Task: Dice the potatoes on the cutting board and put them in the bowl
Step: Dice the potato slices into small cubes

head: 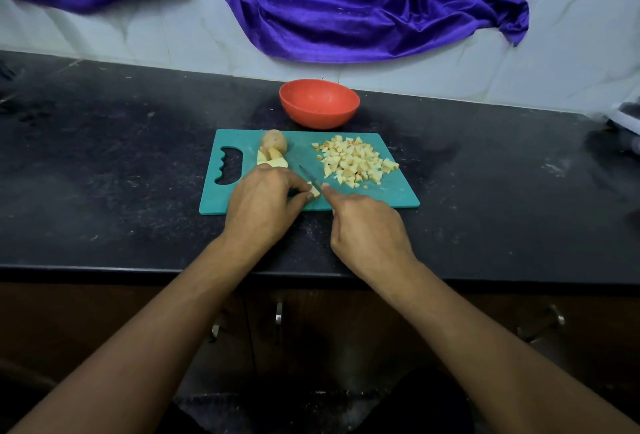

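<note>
Dicing is the step in hand, and it is only partly done. On the green cutting board the left hand pinches a small piece of potato between thumb and curled fingertips, pressing it down near the board's front edge. The right hand is closed around a knife, forefinger stretched forward; the handle is hidden under the hand, and only the thin blade shows, lying against the pinched piece. To the right of the blade, on the same board, sits a heap of diced potato. Behind the left hand wait a whole potato, skin on, and a few larger chunks touching it. The red bowl stands on the dark counter just beyond the board's far edge, and no potato shows in it (its floor is only partly in view). A purple cloth hangs on the wall behind. The next move probably calls for short downward cuts through the held piece, with the left fingertips kept tucked back, since they sit very near the edge. After that the chunks and the whole potato need the same treatment before anything goes into the bowl.
</note>
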Demonstrator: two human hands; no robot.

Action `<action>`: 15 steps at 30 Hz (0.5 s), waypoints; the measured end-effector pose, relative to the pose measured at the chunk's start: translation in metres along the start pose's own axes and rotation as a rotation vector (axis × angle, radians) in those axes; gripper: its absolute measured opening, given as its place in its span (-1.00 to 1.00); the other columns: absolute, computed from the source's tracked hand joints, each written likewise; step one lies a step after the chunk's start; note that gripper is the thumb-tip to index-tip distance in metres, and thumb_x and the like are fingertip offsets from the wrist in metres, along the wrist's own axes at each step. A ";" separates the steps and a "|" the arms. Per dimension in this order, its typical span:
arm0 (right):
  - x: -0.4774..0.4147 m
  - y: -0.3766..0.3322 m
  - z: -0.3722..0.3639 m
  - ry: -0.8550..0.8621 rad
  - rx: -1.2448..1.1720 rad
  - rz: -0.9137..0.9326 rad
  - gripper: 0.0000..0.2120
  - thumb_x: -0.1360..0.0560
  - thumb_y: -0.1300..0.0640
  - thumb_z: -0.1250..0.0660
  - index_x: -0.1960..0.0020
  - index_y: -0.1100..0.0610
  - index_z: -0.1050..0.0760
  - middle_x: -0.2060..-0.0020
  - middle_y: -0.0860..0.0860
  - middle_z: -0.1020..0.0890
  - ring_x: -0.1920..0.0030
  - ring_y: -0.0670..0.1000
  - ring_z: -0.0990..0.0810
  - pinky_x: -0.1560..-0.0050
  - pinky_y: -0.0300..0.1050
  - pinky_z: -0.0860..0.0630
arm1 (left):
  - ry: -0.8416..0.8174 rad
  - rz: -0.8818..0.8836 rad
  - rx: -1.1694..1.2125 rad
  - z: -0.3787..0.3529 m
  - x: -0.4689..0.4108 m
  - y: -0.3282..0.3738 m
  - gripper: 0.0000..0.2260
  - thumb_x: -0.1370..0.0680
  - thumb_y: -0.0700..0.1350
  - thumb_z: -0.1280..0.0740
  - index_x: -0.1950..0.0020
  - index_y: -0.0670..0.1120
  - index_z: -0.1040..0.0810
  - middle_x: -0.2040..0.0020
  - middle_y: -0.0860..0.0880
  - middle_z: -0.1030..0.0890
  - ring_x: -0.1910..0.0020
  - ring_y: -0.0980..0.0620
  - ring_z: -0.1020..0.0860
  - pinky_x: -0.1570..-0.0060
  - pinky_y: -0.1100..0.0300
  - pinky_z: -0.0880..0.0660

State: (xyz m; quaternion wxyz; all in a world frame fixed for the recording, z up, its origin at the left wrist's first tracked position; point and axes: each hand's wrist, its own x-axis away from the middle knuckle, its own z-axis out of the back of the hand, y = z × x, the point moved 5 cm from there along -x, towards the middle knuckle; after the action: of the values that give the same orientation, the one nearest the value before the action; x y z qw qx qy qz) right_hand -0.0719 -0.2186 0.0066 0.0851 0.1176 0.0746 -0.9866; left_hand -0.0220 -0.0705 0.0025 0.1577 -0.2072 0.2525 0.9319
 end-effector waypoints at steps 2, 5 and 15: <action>0.001 0.007 0.002 0.048 -0.140 -0.065 -0.52 -0.68 0.09 -0.19 -0.59 -0.06 -0.33 0.02 -0.02 -0.63 0.08 0.00 -0.60 0.12 0.00 -0.57 | 0.000 0.011 0.003 0.001 0.000 0.000 -0.82 -0.55 0.05 -0.47 -0.13 0.07 -0.72 -0.09 0.16 -0.70 -0.14 0.11 -0.54 -0.15 0.09 -0.53; 0.007 0.011 0.004 0.100 -0.285 -0.054 -0.55 -0.68 0.10 -0.20 -0.56 -0.09 -0.39 0.14 -0.08 -0.61 0.23 -0.10 -0.51 0.26 -0.12 -0.44 | -0.005 0.031 0.012 0.000 -0.001 -0.001 -0.81 -0.55 0.07 -0.47 -0.14 0.08 -0.72 -0.08 0.14 -0.70 -0.14 0.10 -0.54 -0.16 0.07 -0.53; 0.011 0.008 0.002 0.068 -0.202 0.031 -0.54 -0.68 0.07 -0.19 -0.57 -0.10 -0.36 0.04 -0.07 -0.63 0.14 -0.09 -0.54 0.20 -0.06 -0.54 | 0.023 -0.003 0.047 0.004 -0.001 0.001 -0.85 -0.53 0.03 -0.49 -0.05 0.04 -0.74 -0.04 0.12 -0.70 -0.08 0.12 -0.58 -0.15 0.05 -0.55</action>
State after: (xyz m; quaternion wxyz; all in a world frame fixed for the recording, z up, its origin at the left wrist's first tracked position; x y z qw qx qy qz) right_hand -0.0811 -0.2278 0.0048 0.1094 0.1430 0.1747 -0.9680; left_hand -0.0232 -0.0697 0.0066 0.1609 -0.2146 0.2759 0.9230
